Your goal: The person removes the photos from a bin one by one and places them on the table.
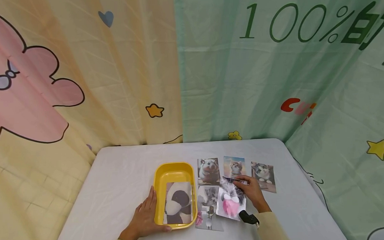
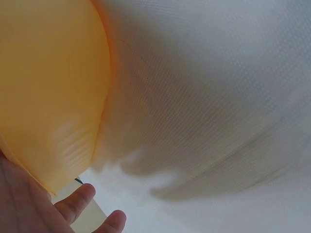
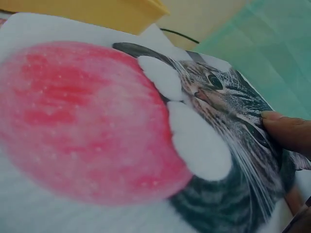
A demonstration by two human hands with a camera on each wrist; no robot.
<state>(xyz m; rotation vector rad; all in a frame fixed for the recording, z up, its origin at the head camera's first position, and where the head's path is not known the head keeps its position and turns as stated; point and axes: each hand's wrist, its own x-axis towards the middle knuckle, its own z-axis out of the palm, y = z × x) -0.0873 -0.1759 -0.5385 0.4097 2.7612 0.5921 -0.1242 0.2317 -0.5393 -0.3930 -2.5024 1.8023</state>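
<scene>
The right wrist view shows a fingertip (image 3: pixel 286 131) pressed on the cat photo (image 3: pixel 146 131); only the head view shows the right hand (image 1: pixel 252 192) pinching its far edge, tilting it above the worktop (image 1: pixel 124 171). The left hand (image 1: pixel 145 217), fingers straight, rests flat against the yellow tray (image 1: pixel 173 169), left side.

A cat photo (image 1: pixel 230 201), showing a tabby kitten holding a pink heart, is tilted up off the table at its 12 o'clock edge. At its 9 o'clock stands a yellow tray (image 1: pixel 173 170) holding a panda photo (image 1: pixel 178 202), lying flat.
</scene>
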